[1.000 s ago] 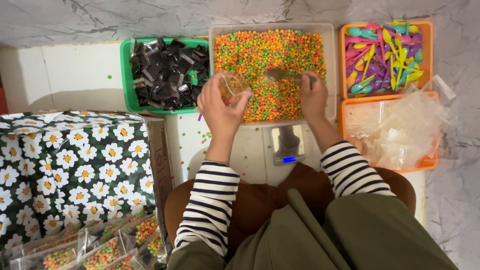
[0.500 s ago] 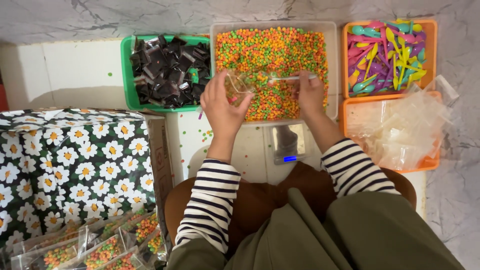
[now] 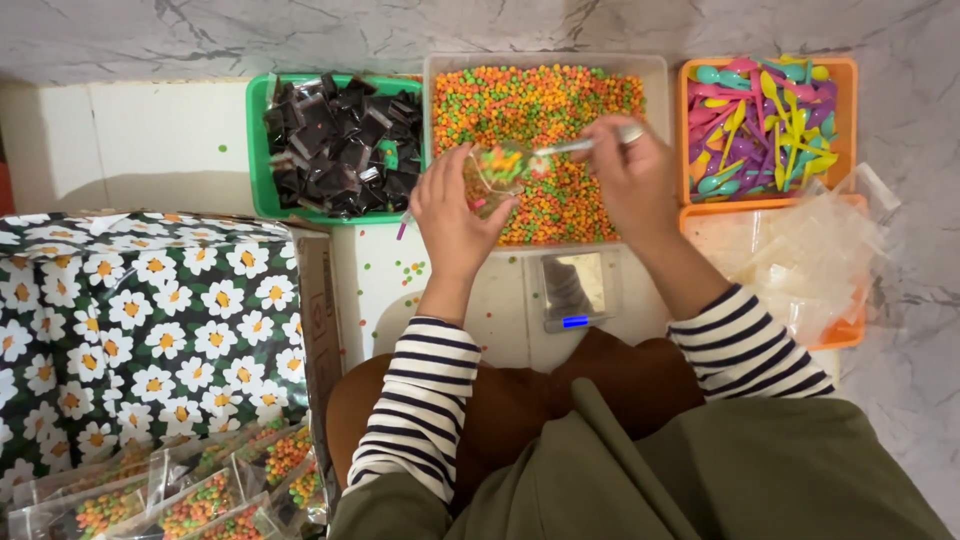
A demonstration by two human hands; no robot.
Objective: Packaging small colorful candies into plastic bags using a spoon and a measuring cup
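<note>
My left hand [image 3: 455,215] holds a small clear plastic bag [image 3: 495,172] open over a white tray [image 3: 545,62] full of tiny orange, green and yellow candies. My right hand [image 3: 630,180] grips a metal spoon [image 3: 575,147] whose bowl, loaded with candies, sits at the mouth of the bag. Both hands hover above the front half of the candy tray. A small digital scale [image 3: 570,290] with a steel plate and a blue display stands just below the tray, between my arms.
A green tray [image 3: 258,160] of dark wrapped pieces sits left of the candy. An orange tray [image 3: 690,110] of colourful plastic spoons is at the right, with clear empty bags [image 3: 810,260] below it. A flower-patterned box [image 3: 150,330] and several filled candy bags [image 3: 190,495] lie at lower left.
The spoon has come up out of the candy and swung left to the bag's mouth. The left hand has held the bag almost still.
</note>
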